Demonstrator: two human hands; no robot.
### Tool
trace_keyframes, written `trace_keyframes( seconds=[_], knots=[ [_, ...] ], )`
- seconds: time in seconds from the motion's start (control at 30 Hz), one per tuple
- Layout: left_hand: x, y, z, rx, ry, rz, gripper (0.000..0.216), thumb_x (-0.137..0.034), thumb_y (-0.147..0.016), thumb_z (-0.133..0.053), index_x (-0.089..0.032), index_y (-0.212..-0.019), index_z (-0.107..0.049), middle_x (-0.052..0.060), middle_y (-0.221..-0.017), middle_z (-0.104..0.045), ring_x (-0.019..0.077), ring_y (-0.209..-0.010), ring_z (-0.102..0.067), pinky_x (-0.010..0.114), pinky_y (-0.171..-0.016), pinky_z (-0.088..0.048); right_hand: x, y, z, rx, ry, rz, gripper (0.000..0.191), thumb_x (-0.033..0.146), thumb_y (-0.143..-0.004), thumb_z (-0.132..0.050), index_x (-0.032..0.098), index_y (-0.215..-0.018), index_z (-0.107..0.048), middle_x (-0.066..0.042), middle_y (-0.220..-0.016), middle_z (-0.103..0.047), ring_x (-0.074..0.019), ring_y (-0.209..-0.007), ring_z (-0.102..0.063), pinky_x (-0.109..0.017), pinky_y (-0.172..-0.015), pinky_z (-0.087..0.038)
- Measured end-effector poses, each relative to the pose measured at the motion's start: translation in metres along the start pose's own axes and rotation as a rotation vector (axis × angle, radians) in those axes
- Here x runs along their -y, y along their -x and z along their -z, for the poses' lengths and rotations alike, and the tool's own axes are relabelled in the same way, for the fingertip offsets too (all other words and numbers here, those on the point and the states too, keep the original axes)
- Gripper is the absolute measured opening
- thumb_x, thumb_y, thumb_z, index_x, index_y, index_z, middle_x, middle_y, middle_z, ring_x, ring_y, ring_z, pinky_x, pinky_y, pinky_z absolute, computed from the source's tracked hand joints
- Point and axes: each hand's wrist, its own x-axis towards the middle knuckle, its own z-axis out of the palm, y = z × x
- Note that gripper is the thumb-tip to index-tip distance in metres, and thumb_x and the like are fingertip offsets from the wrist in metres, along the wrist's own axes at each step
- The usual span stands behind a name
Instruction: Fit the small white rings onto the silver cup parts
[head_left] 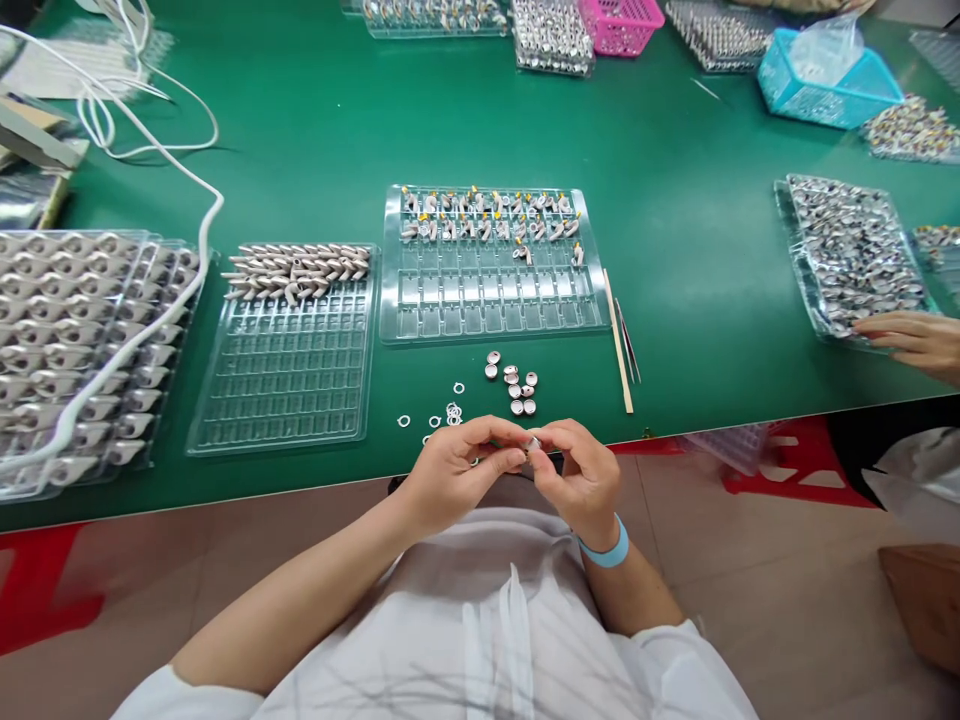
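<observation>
My left hand point(457, 465) and my right hand point(577, 475) meet at the near edge of the green table point(315, 150), fingers pinched together on one small silver part point(533, 442). Just beyond them lie several small metal caps point(514, 385) and thin white rings point(450, 410). Farther back a clear tray point(491, 300) holds two rows of small fitted parts along its far side. Left of it another clear tray point(289, 370) carries a row of beige pieces point(300, 270). My right wrist wears a blue band point(609, 550).
A wooden stick point(619, 345) and tweezers point(628, 340) lie right of the middle tray. Stacked trays point(82, 340) with a white cable point(150, 330) across them fill the left. Another person's hand point(911, 340) rests by a tray of parts point(855, 255). Pink point(621, 25) and blue point(825, 85) baskets stand at the back.
</observation>
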Motion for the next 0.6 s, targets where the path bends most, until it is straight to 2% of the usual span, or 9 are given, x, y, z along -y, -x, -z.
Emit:
trace_keyframes(
  seconds=[0.07,0.13,0.2,0.3,0.43,0.6],
  knots=[
    [0.003,0.000,0.004,0.006,-0.247,-0.235,0.017,-0.014,-0.086,-0.062,-0.018,-0.101,-0.068,0.005,-0.089,-0.073,0.0152,-0.079,-0.068,0.027,-0.070,-0.057,0.000,0.000,0.001,-0.007,-0.026,-0.021,0.018,0.011,-0.080,-0.062,0.022,-0.094,-0.067,-0.003,-0.084,-0.068,-0.0147,-0.073,-0.064,-0.029,-0.065,-0.055],
    [0.004,-0.002,0.007,-0.055,-0.477,-0.461,0.019,-0.011,-0.086,-0.063,-0.020,-0.101,-0.069,0.008,-0.092,-0.071,0.0158,-0.081,-0.065,0.028,-0.069,-0.056,0.001,-0.001,0.001,-0.012,-0.021,-0.019,0.019,0.011,-0.080,-0.062,0.022,-0.095,-0.067,-0.003,-0.084,-0.068,-0.0152,-0.075,-0.064,-0.029,-0.065,-0.055],
    [0.005,-0.003,0.008,-0.124,-0.619,-0.607,0.019,-0.011,-0.085,-0.063,-0.020,-0.100,-0.070,0.011,-0.097,-0.070,0.0177,-0.084,-0.063,0.030,-0.069,-0.055,0.003,-0.002,0.000,-0.011,-0.004,-0.015,0.019,0.010,-0.080,-0.062,0.022,-0.095,-0.067,-0.003,-0.083,-0.068,-0.0153,-0.075,-0.064,-0.029,-0.066,-0.054],
    [0.007,-0.005,0.008,-0.142,-0.709,-0.712,0.021,-0.009,-0.086,-0.061,-0.018,-0.103,-0.068,0.011,-0.097,-0.071,0.0197,-0.088,-0.063,0.034,-0.072,-0.057,0.005,-0.002,-0.001,-0.003,0.001,-0.015,0.018,0.010,-0.080,-0.063,0.021,-0.094,-0.067,-0.003,-0.082,-0.067,-0.0148,-0.073,-0.062,-0.028,-0.065,-0.053],
    [0.009,-0.005,0.008,-0.118,-0.705,-0.779,0.025,-0.008,-0.087,-0.060,-0.016,-0.110,-0.065,0.009,-0.091,-0.073,0.0181,-0.084,-0.065,0.032,-0.072,-0.058,0.007,-0.001,0.000,0.017,-0.041,-0.038,0.019,0.010,-0.081,-0.065,0.022,-0.095,-0.069,-0.004,-0.083,-0.068,-0.0151,-0.074,-0.062,-0.029,-0.067,-0.054],
    [0.011,-0.003,0.011,-0.108,-0.606,-0.790,0.032,-0.002,-0.082,-0.063,-0.012,-0.112,-0.064,0.010,-0.094,-0.074,0.0180,-0.084,-0.065,0.033,-0.073,-0.058,0.009,0.001,0.006,0.111,-0.267,-0.190,0.022,0.014,-0.085,-0.064,0.026,-0.102,-0.071,-0.004,-0.088,-0.068,-0.0144,-0.075,-0.064,-0.028,-0.067,-0.055]
  ],
)
